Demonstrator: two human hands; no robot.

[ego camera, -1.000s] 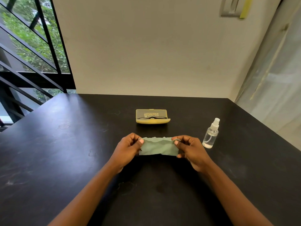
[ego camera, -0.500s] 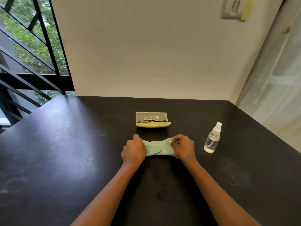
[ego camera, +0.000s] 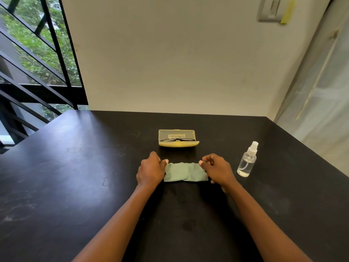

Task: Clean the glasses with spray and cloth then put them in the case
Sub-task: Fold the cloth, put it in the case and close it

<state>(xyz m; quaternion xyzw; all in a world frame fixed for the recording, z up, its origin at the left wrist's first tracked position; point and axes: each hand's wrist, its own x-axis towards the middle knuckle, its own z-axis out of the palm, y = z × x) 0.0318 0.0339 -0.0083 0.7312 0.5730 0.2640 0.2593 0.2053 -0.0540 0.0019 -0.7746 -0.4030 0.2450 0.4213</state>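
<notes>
Head view, centre of frame: left hand (ego camera: 151, 172) and right hand (ego camera: 219, 170) pinch opposite ends of the green cloth (ego camera: 186, 172) on the black table (ego camera: 75, 176); yellow case (ego camera: 178, 138) holding the glasses (ego camera: 176, 139) lies just above; spray bottle (ego camera: 247, 161) stands right.

Left of hands: bare black table (ego camera: 66, 176), open passage.
Ahead: yellow case (ego camera: 178, 138) stands just beyond the cloth (ego camera: 186, 172), a narrow gap between.
Right: spray bottle (ego camera: 247, 160) upright near the right hand (ego camera: 219, 170).
Far edge: wall (ego camera: 170, 63).
</notes>
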